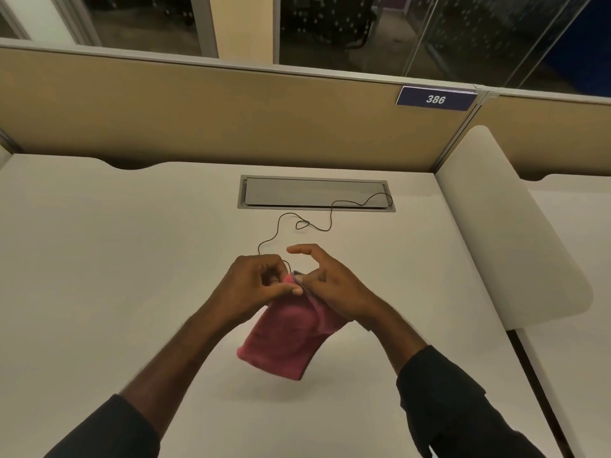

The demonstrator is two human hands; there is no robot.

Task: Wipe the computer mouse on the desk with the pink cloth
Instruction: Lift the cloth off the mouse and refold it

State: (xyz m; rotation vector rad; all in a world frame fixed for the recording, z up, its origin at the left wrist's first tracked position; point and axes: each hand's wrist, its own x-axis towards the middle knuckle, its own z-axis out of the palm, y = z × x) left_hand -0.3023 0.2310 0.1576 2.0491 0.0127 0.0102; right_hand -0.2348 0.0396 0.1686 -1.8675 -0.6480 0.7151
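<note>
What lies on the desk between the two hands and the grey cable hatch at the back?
In the head view, only the thin black cable loops over the bare desk from the hands to the cable hatch.

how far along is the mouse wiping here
Done: the pink cloth is picked up and off the desk. In hand: the left hand and right hand pinch its top edge together, and the thin black cable from the desk's cable hatch runs right into them, so the mouse is probably bundled there, though it is hidden. Left: I cannot tell how much wiping has happened.
</note>
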